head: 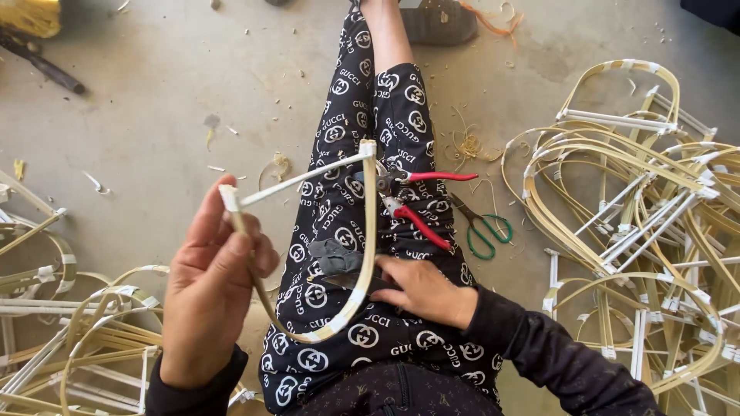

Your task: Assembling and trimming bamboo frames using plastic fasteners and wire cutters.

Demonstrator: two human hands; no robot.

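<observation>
Left hand (212, 285) clamps the bent cane frame (362, 254) by 1 corner, its straight bar pointing up-right, while right hand (424, 291) rests half-curled on the lap.

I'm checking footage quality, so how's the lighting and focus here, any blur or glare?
Head view: even, soft daylight, no glare; left hand close to the lens and slightly soft, holding the bent cane frame; right hand and red-handled pliers sharp; faint shadows on the concrete floor; mild wide-angle stretch at the edges.

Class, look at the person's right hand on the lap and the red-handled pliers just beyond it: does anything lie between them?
Yes. The curved cane of the bent frame held up by the left hand crosses between the right hand and the red-handled pliers.
</observation>
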